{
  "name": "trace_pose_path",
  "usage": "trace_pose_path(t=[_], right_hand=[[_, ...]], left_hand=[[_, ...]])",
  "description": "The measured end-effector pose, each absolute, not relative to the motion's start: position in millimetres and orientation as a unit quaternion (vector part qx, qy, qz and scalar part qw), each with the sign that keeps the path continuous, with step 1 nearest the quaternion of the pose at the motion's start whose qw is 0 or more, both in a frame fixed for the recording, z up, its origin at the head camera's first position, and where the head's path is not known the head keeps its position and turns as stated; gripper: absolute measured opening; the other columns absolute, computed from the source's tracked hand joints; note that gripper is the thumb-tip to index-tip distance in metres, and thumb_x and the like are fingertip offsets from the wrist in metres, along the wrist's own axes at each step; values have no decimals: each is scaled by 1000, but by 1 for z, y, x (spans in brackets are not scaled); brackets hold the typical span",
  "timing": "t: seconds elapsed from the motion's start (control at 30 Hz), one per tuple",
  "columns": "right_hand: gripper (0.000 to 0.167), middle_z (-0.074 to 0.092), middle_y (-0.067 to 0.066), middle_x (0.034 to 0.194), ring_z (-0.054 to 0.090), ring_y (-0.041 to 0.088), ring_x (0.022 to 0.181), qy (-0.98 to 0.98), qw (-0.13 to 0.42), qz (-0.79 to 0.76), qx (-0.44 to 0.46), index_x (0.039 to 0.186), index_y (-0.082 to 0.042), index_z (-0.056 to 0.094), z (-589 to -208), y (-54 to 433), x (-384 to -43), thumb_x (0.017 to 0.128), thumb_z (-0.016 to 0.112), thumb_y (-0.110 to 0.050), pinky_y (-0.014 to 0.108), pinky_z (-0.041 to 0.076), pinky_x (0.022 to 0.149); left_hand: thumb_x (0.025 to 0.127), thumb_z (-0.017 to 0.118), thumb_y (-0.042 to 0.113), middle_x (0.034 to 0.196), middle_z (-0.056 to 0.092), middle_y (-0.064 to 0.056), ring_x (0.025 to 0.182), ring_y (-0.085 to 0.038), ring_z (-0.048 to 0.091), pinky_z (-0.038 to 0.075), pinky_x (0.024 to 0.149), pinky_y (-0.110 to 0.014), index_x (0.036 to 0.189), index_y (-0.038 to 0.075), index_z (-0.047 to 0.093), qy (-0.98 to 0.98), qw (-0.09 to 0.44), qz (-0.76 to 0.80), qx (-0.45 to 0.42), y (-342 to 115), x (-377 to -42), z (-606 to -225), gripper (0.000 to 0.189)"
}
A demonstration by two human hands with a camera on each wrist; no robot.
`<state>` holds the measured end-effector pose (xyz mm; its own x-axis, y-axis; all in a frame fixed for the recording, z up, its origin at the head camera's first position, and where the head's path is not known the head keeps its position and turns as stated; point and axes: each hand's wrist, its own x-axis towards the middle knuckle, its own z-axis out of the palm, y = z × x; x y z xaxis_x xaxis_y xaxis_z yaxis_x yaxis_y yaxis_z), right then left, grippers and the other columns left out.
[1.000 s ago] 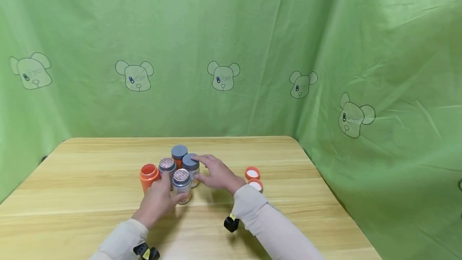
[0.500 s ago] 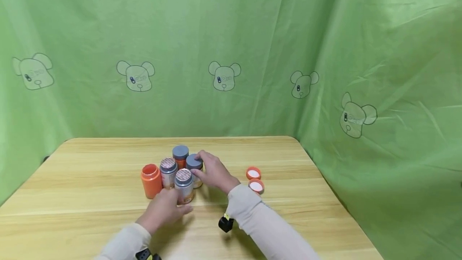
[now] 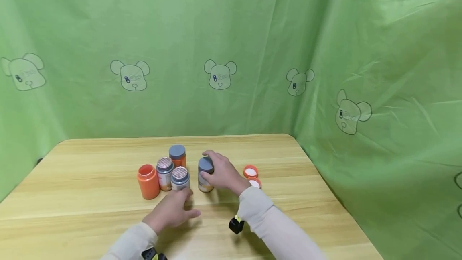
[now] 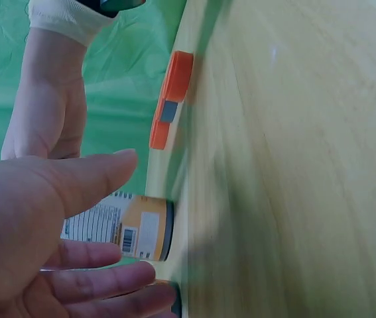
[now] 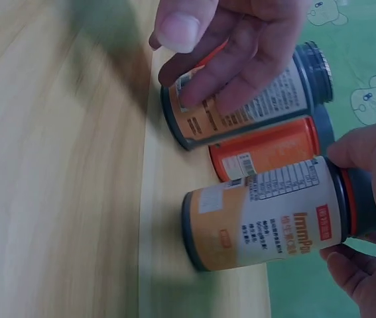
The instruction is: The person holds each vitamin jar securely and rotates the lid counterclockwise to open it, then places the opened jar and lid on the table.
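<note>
My right hand (image 3: 225, 175) grips a white-and-orange supplement bottle (image 3: 205, 183) by its dark grey cap, thumb on one side and fingers on the other; in the right wrist view this bottle (image 5: 267, 218) is slightly tilted. My left hand (image 3: 170, 208) is spread with loose fingers in front of a foil-sealed bottle (image 3: 180, 176), whose lower part it hides; whether they touch I cannot tell. Behind it stand another foil-sealed bottle (image 3: 165, 175) and an orange bottle with a grey cap (image 3: 177, 155). An uncapped orange bottle (image 3: 148, 185) is leftmost.
Two orange caps (image 3: 250, 171) lie white side up to the right of my right hand, partly behind the wrist. The wooden table (image 3: 94, 175) ends at a green curtain (image 3: 173, 23) behind and on the right.
My right hand has moved the grey-capped bottle rightward, away from the other bottles. My left hand has drawn back from between the bottles towards the front and right.
</note>
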<state>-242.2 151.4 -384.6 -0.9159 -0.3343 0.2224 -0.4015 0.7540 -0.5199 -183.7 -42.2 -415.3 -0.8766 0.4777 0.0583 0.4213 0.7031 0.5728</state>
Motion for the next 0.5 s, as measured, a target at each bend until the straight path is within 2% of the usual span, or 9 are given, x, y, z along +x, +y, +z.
trace_pose_path(t=[0.17, 0.33, 0.5], right_hand=[[59, 57, 9, 122, 60, 20, 102, -937, 39, 285, 198, 137, -15, 47, -379, 167, -233, 87, 71, -35, 35, 51, 80], [58, 59, 7, 117, 59, 16, 95, -941, 42, 267, 203, 134, -18, 50, -373, 177, -220, 87, 68, -46, 32, 51, 73], [58, 59, 4, 109, 57, 14, 87, -936, 55, 265, 225, 136, -19, 50, -367, 180, -207, 88, 65, -49, 28, 49, 67]], left_hand=[[81, 78, 36, 105, 66, -18, 97, -33, 63, 50, 83, -50, 122, -3, 56, 915, 48, 321, 240, -37, -185, -416, 61], [81, 78, 39, 108, 65, -19, 97, -32, 64, 51, 82, -49, 126, -2, 53, 909, 24, 339, 240, -32, -187, -417, 66], [81, 76, 45, 115, 63, -21, 99, -33, 63, 52, 80, -47, 131, -2, 48, 896, 9, 365, 253, -24, -186, -414, 75]])
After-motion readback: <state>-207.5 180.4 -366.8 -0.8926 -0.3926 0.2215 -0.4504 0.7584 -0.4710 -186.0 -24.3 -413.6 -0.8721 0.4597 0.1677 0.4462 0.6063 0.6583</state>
